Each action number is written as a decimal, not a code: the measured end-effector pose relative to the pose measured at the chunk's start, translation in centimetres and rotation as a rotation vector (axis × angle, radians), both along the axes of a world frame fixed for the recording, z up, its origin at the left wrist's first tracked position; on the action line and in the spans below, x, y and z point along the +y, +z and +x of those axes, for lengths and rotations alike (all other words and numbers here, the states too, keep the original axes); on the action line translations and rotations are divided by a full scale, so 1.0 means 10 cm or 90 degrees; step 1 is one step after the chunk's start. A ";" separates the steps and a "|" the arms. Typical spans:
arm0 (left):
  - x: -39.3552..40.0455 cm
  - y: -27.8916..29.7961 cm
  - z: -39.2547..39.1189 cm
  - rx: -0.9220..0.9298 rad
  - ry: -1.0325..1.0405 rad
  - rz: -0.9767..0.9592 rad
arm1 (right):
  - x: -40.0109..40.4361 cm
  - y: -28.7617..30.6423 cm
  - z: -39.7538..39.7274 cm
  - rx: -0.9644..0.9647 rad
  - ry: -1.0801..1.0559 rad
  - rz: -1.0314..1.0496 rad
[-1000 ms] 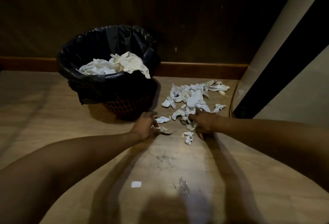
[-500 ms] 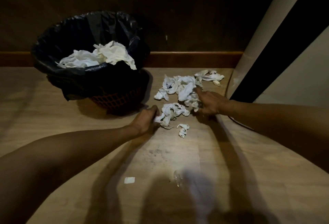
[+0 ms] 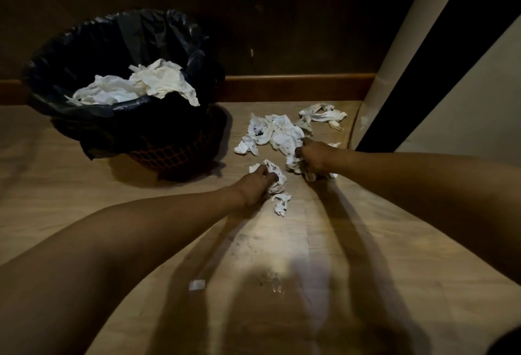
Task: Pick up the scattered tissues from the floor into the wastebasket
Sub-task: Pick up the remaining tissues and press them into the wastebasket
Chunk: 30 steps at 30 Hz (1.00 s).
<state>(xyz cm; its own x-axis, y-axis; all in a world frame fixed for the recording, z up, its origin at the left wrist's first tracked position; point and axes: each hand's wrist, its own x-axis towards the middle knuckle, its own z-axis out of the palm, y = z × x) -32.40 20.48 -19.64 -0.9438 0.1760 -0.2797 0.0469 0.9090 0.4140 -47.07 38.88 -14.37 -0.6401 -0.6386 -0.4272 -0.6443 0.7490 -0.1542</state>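
Observation:
A wastebasket (image 3: 169,154) lined with a black bag (image 3: 84,117) stands on the wooden floor at the left, with white tissues (image 3: 158,83) piled inside. Crumpled white tissues (image 3: 270,131) lie scattered on the floor to its right. My left hand (image 3: 256,185) is closed on a wad of tissues (image 3: 277,175) near the basket's foot. My right hand (image 3: 313,157) grips another bunch of tissues (image 3: 293,164) at the pile's near edge. One small tissue (image 3: 282,203) lies loose just below my left hand. More tissues (image 3: 321,116) rest near the back right corner.
A dark wood wall with a brown skirting board (image 3: 296,86) runs behind the basket. A pale post (image 3: 408,30) and a dark panel rise at the right. A small white scrap (image 3: 196,284) and a clear wrapper (image 3: 275,284) lie on the floor near me.
Both hands have closed further on tissues and bunched them together. My right hand slid nearer along the pile. The camera has shifted slightly.

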 end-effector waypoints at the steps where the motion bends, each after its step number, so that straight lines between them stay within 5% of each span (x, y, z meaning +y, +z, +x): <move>1: -0.01 0.07 0.01 -0.010 -0.003 -0.021 | 0.03 0.00 -0.01 0.004 0.012 0.002; 11: 0.43 0.20 0.27 -0.068 0.130 -0.124 | 0.10 0.19 -0.03 0.001 0.086 0.097; 21: 0.26 0.56 0.39 -0.040 0.071 -0.129 | 0.06 0.71 0.07 0.071 0.118 0.085; 30: -0.10 2.08 0.51 0.222 0.049 -0.156 | -0.03 1.27 0.26 0.132 0.139 0.076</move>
<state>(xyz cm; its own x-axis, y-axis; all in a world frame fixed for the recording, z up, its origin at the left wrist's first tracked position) -27.34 19.51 1.20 -0.9970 0.0697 0.0333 0.0740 0.9849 0.1564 -44.46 38.62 -1.71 -0.5747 -0.7236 -0.3823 -0.8004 0.5943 0.0785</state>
